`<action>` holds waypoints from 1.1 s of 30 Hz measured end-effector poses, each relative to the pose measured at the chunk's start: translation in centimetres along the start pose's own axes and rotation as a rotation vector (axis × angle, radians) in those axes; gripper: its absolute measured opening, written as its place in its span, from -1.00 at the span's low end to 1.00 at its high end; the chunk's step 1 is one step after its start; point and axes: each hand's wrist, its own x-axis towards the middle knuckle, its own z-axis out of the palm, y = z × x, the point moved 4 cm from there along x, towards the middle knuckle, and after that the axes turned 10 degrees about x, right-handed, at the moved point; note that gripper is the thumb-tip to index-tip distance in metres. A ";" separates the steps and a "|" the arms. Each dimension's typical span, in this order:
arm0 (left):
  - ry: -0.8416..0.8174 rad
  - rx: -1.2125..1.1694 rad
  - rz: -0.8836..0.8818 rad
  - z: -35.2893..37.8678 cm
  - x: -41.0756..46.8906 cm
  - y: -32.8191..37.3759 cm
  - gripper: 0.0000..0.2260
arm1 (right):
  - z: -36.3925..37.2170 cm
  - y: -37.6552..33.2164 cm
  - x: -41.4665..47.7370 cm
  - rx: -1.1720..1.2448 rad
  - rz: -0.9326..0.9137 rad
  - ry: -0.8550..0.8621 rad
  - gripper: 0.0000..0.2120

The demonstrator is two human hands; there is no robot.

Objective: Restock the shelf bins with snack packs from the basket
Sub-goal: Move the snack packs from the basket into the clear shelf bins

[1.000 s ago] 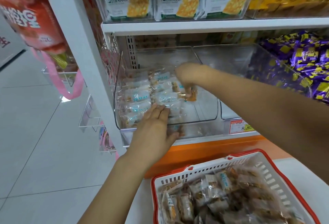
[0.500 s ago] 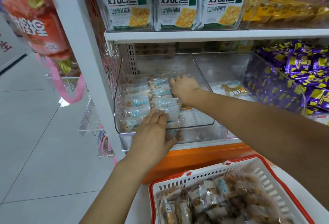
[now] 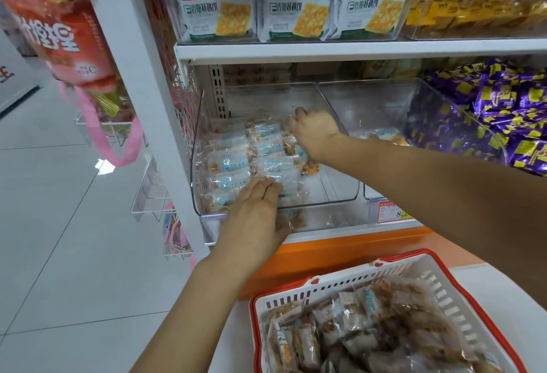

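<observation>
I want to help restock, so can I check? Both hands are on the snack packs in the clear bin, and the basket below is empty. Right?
Not quite: the basket is not empty. The head view shows it holding many snack packs. The rest stands: the left hand and the right hand are both on the packs in the clear bin.

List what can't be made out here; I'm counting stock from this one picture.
1. Head view: the right hand has its fingers down among the snack packs; its own back hides whether they hold one.
2. Head view: the price tag print is too small, and the right forearm covers its right end.
3. Head view: the basket is cut off by the bottom edge, and its packs are blurred.
</observation>
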 end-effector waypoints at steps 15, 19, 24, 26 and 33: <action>0.055 -0.079 -0.002 -0.1 -0.5 -0.3 -0.42 | 2.0 -1.1 -3.4 0.581 0.033 -0.052 -0.38; 0.296 -0.173 0.049 -1.1 -2.4 0.9 -0.72 | 0.0 -0.5 -7.5 0.731 0.005 0.139 -0.68; 0.065 -0.181 0.087 1.8 -5.9 3.1 -0.76 | -0.3 1.4 -17.8 0.915 0.054 0.298 -0.91; -0.190 -0.054 0.111 5.0 -7.5 3.6 -0.76 | 3.4 2.1 -21.0 0.896 0.148 0.153 -0.88; -0.783 0.138 0.056 13.2 -12.6 3.2 -0.66 | 20.2 3.6 -30.5 0.867 0.611 -0.431 -0.26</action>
